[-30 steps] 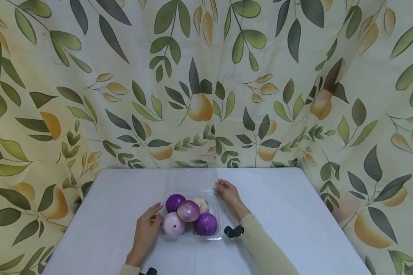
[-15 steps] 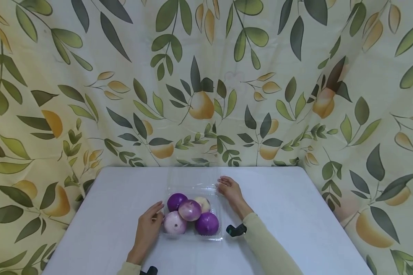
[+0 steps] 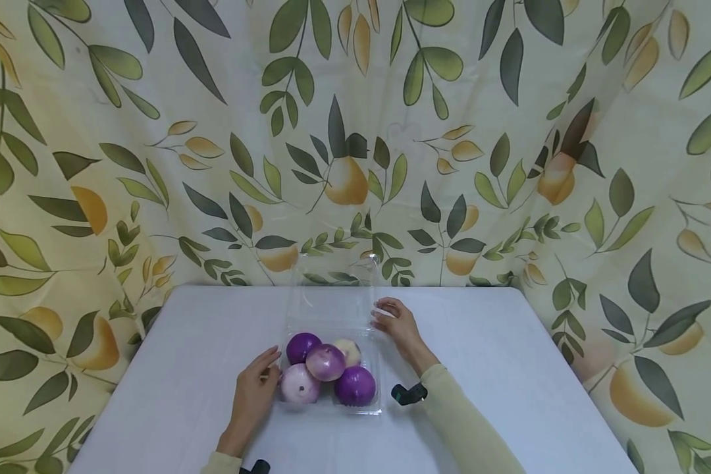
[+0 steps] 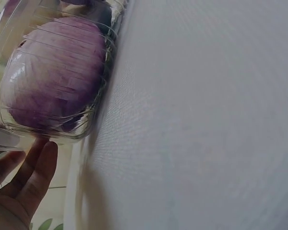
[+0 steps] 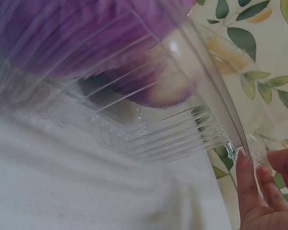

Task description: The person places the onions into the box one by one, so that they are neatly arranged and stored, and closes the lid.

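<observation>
A clear plastic clamshell box (image 3: 376, 403) sits on the white table and holds several purple and pale onions (image 3: 355, 386). Its lid (image 3: 332, 293) stands half raised behind them. My right hand (image 3: 384, 315) pinches the lid's right edge; in the right wrist view its fingers (image 5: 244, 179) sit at the lid corner beside the ribbed box wall (image 5: 173, 129). My left hand (image 3: 270, 367) rests with straight fingers against the box's left side. In the left wrist view those fingers (image 4: 36, 167) lie under the box corner (image 4: 19, 129), with a pale purple onion (image 4: 57, 72) inside.
The white table (image 3: 509, 368) reaches back to a leaf-and-pear patterned curtain (image 3: 154, 164) that hangs behind and on both sides. A black wrist camera (image 3: 405, 394) is strapped to my right sleeve.
The lid, lying flat behind the box before, has swung up to a half-raised stand with my right hand on its edge. The left hand has stayed at the box's side.
</observation>
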`<action>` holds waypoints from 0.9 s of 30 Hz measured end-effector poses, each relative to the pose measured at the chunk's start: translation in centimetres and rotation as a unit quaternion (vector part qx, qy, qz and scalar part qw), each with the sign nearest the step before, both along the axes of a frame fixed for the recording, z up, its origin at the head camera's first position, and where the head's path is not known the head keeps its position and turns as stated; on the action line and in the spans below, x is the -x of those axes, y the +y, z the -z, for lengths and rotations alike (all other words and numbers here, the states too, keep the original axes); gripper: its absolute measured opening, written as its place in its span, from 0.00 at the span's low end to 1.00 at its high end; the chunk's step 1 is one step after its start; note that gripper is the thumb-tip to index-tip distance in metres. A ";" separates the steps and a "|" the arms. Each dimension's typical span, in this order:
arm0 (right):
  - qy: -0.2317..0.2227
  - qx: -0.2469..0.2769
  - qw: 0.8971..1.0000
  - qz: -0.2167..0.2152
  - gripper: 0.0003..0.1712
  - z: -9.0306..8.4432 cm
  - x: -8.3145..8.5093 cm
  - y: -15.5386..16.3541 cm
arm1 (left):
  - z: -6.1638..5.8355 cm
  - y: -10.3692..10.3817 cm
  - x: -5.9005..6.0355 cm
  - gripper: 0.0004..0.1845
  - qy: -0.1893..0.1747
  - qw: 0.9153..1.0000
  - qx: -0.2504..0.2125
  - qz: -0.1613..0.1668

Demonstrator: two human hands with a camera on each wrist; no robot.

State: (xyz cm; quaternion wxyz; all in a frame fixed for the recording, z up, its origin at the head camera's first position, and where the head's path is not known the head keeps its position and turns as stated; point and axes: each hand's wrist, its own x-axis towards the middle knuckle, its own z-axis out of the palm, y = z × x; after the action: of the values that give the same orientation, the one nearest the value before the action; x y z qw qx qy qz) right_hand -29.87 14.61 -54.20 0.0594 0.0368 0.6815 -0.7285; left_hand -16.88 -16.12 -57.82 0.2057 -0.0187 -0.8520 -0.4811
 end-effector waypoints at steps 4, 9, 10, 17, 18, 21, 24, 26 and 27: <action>0.005 0.009 1.000 0.000 0.22 -0.3 -0.1 0.1 | -0.1 0.1 0.1 0.16 -0.007 1.000 -0.006 -0.001; 0.012 0.015 1.000 0.005 0.21 -0.4 -0.3 0.0 | 0.0 0.1 0.1 0.16 -0.019 1.000 -0.004 0.000; 0.011 0.013 1.000 0.003 0.20 -0.4 -0.4 0.1 | 0.0 0.1 0.0 0.16 -0.019 1.000 -0.003 -0.002; 0.023 0.003 1.000 0.011 0.17 -0.1 -0.4 0.3 | -0.2 0.2 0.0 0.17 -0.027 1.000 -0.003 0.008; 0.026 0.005 1.000 0.014 0.16 -0.1 -0.3 0.3 | -0.3 0.3 0.1 0.17 -0.027 1.000 -0.004 0.010; 0.035 0.009 0.999 0.013 0.16 -0.1 -0.2 0.3 | -0.5 0.3 0.1 0.17 -0.027 1.000 -0.005 0.003; 0.034 0.022 0.999 0.007 0.17 0.0 -0.4 0.1 | -0.5 0.2 0.0 0.16 -0.033 0.999 -0.004 -0.005; 0.033 0.021 0.999 0.007 0.17 0.1 -0.6 0.1 | -0.4 0.2 -0.2 0.16 -0.040 0.999 0.002 -0.007; 0.032 0.020 0.999 0.007 0.17 0.2 -0.7 0.1 | -0.4 0.1 -0.3 0.17 -0.042 0.999 0.003 -0.006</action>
State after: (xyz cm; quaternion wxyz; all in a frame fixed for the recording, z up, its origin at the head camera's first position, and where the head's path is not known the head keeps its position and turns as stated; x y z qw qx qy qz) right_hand -29.17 14.67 -54.40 0.0328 0.0169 0.6683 -0.7430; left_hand -16.61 -16.01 -57.43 0.1722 0.0060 -0.8615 -0.4775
